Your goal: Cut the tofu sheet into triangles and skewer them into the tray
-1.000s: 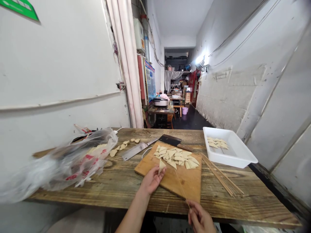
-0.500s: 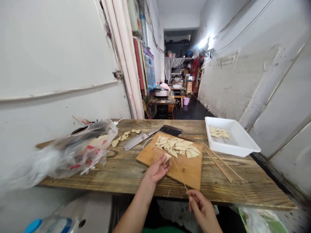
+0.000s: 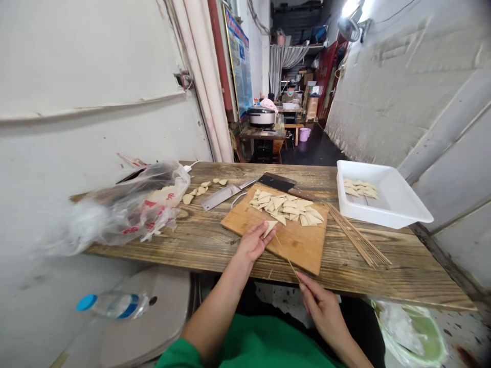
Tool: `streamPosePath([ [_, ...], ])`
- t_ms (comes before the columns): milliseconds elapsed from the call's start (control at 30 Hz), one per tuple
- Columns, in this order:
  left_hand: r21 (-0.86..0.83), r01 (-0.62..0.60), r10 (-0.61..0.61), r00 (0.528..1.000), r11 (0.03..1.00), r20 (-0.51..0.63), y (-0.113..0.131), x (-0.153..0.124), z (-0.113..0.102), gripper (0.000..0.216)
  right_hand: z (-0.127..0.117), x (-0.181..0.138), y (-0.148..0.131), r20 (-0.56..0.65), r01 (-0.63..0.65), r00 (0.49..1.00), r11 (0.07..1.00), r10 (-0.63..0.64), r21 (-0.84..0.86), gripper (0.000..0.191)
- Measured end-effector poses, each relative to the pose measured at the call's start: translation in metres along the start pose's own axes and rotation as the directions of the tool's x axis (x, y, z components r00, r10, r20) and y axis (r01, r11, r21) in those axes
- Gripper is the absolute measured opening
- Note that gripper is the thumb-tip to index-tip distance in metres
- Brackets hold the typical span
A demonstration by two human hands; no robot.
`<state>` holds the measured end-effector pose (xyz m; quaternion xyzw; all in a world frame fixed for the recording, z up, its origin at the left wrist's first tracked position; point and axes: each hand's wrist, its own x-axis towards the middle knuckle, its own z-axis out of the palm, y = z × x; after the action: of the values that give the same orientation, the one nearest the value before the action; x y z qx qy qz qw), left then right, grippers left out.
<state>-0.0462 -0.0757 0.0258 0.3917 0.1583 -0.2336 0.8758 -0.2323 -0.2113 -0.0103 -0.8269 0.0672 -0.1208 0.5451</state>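
Note:
My left hand (image 3: 253, 242) pinches a pale triangular tofu piece (image 3: 269, 226) over the near left of a wooden cutting board (image 3: 303, 245). My right hand (image 3: 321, 305), at the table's front edge, pinches the lower end of a thin bamboo skewer (image 3: 286, 257) whose tip points up toward that piece. A pile of cut triangular pieces (image 3: 287, 207) lies on the board's far half. A bundle of skewers (image 3: 356, 234) rests on the table right of the board.
Two cleavers (image 3: 226, 194) (image 3: 282, 183) lie behind the board. A white tray (image 3: 399, 209) with several pieces stands at the right. A plastic bag (image 3: 126, 207) sits left, a water bottle (image 3: 111, 305) on a stool below, a green bag (image 3: 414, 335) on the floor.
The view has tilted downward, so the table sits higher in frame. My left hand still holds the piece; the skewer's tip has drawn closer to it.

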Motion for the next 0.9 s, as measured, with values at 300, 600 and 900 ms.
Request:
streamPosePath([
  [300,0.051,-0.023,0.023,1.0,0.998,-0.006,0.0017,-0.0019,-0.0009,0.006,-0.0015,0.0035,-0.0053,-0.018,0.008,1.0,1.0,-0.008,-0.013,0.041],
  [600,0.069,-0.015,0.015,1.0,0.997,-0.002,0.0016,-0.0023,-0.0001,0.004,-0.0013,0.0043,-0.0069,-0.019,0.036,0.999,0.999,-0.036,-0.011,0.042],
  [900,0.098,-0.009,0.008,1.0,0.995,0.01,0.0017,-0.0025,-0.0004,0.004,-0.0004,0.0057,-0.0023,-0.014,0.064,0.998,0.998,-0.064,-0.001,0.04],
])
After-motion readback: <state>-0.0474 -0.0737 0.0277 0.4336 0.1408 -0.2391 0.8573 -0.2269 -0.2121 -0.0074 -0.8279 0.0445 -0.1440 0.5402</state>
